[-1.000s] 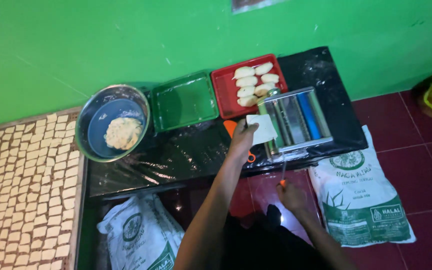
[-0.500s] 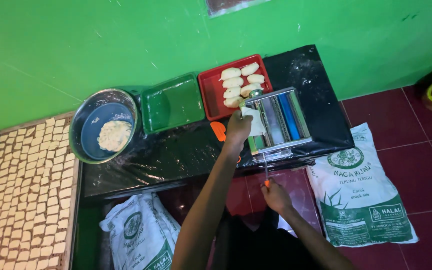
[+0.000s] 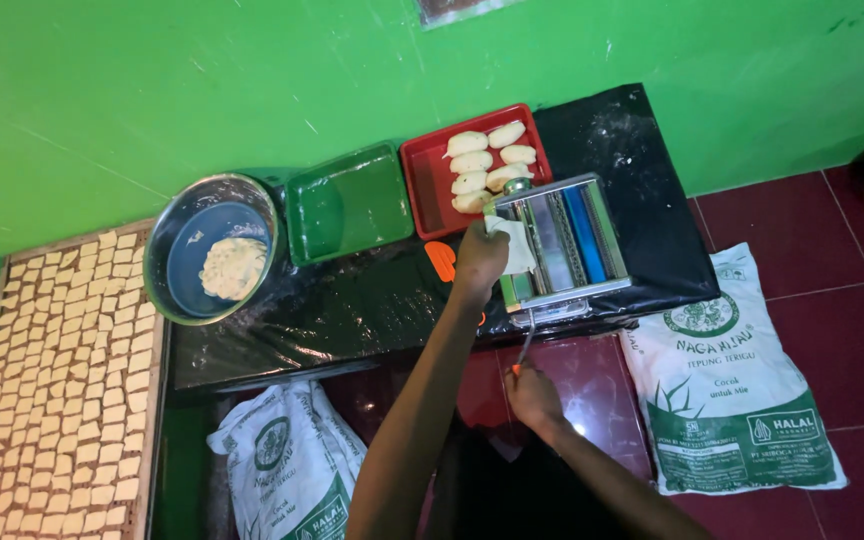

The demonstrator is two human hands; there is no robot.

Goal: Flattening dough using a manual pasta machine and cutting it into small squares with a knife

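Left hand [image 3: 479, 257] gripping dough sheet [image 3: 518, 246] at pasta roller [image 3: 560, 240], worktop's front edge; right hand [image 3: 532, 392] gripping crank handle [image 3: 524, 350].

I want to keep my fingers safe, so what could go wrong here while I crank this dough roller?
The left hand holds the dough sheet right at the rollers of the dough roller, so fingers could get pinched as the right hand turns the crank. The machine sits at the table edge and might tip or slide.
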